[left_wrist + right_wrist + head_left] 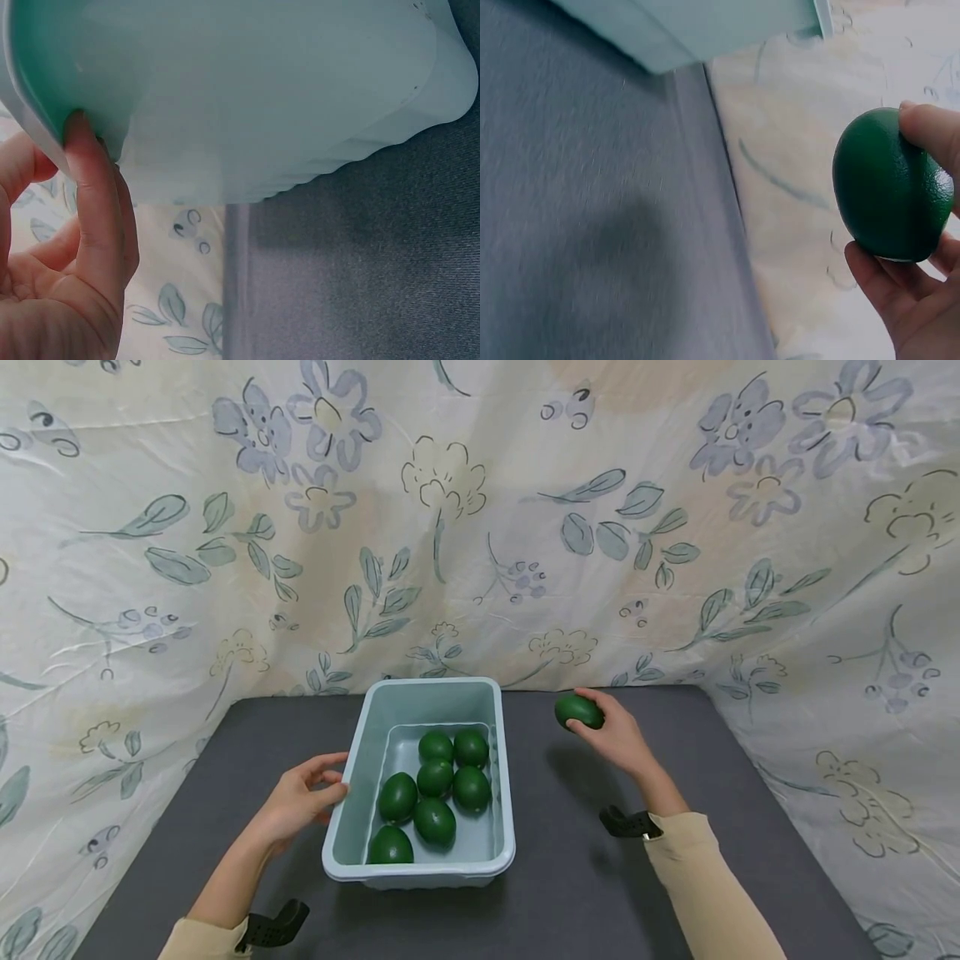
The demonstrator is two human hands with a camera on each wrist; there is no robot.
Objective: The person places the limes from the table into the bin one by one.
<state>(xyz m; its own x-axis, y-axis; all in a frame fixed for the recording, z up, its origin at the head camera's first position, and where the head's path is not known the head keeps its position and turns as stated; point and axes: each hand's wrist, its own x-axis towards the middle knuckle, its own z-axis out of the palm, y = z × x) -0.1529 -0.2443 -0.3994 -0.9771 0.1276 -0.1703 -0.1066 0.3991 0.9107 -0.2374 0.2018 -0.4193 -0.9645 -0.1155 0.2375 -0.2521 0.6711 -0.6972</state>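
My right hand holds a dark green avocado between thumb and fingers, above the table to the right of the bin. In the right wrist view that avocado shows a glossy, pitted skin, with the thumb on its upper side and fingertips below. A pale blue-green plastic bin stands at mid-table with several avocados lying inside. At the bin's left side, my left hand grips the rim. The left wrist view shows a finger against the outer wall beneath the rim.
A dark grey cloth covers the table. Behind it and along both sides hangs a pale curtain printed with flowers and leaves. A black band sits on the right wrist, another on the left.
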